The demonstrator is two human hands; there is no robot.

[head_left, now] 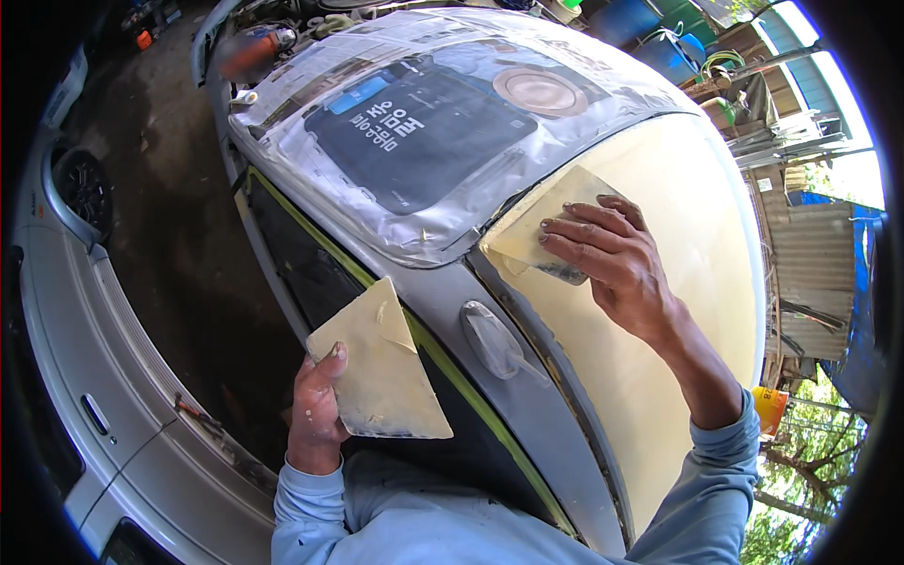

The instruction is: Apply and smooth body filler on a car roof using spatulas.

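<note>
My left hand (318, 400) grips a flat square board (386, 367) smeared with cream paste, held over the car's dark side window (292, 273) edged in green tape. My right hand (617, 254) is closed on a flat spreader (574, 193), pressed against the cream-coated panel (678, 377) near its upper left corner, where some paste shows under the blade. Printed sheets and plastic (433, 207) cover the part of the car above that panel. A grey pillar (527, 424) with a wrapped oval fitting (485, 339) runs between the window and the coated panel.
A silver car (113, 395) stands along the left, across a strip of dark floor (169, 235). An orange-and-black object (254, 52) is at upper left. Blue barrels (678, 61), corrugated sheets (800, 273), an orange bucket (770, 410) and trees (800, 480) line the right side.
</note>
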